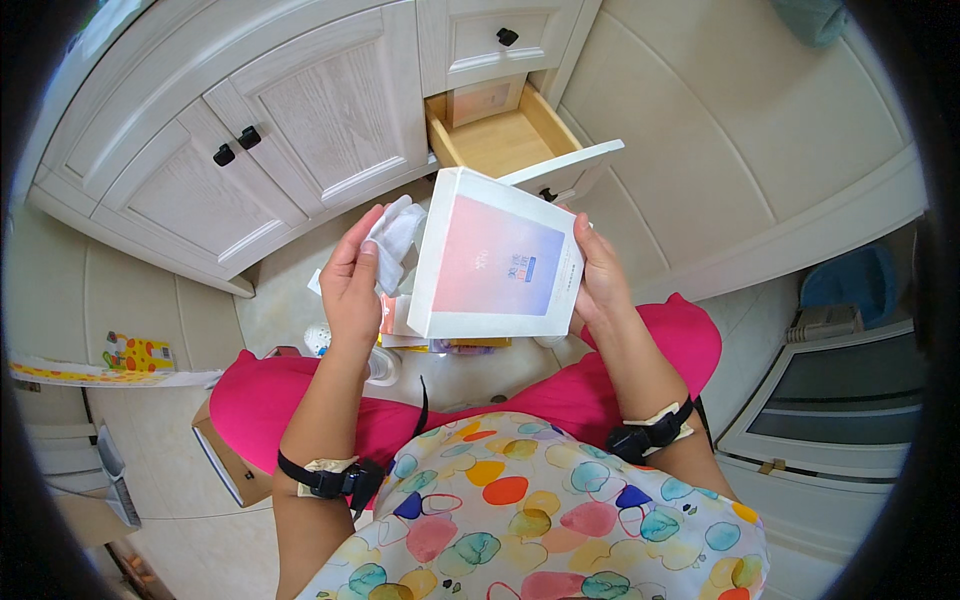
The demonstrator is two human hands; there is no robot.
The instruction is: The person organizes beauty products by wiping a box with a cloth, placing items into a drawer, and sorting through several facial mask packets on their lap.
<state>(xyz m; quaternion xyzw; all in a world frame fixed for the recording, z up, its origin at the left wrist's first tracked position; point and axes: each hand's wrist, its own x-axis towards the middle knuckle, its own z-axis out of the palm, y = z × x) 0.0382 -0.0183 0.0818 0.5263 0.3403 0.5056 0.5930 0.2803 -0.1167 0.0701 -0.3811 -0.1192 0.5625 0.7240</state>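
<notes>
My right hand [598, 268] grips the right edge of a flat white box [495, 262] with a pink-to-blue panel on its face. The box is tilted up in front of me, above my knees. In my left hand [352, 268] is a folded white cloth [397, 238], pinched between thumb and fingers beside the box's left edge. Beyond the box an open wooden drawer [500, 145] is pulled out of the white cabinet. A pinkish flat box [480, 102] stands against the drawer's back; the rest of its inside that shows is bare wood.
Bottles and packets, partly hidden by the box, lie on the floor near a white bottle [382, 366]. Cabinet doors with black knobs [249, 137] are at the upper left. A cardboard box [232, 455] stands left of my knee, and a blue basin [850, 285] sits far right.
</notes>
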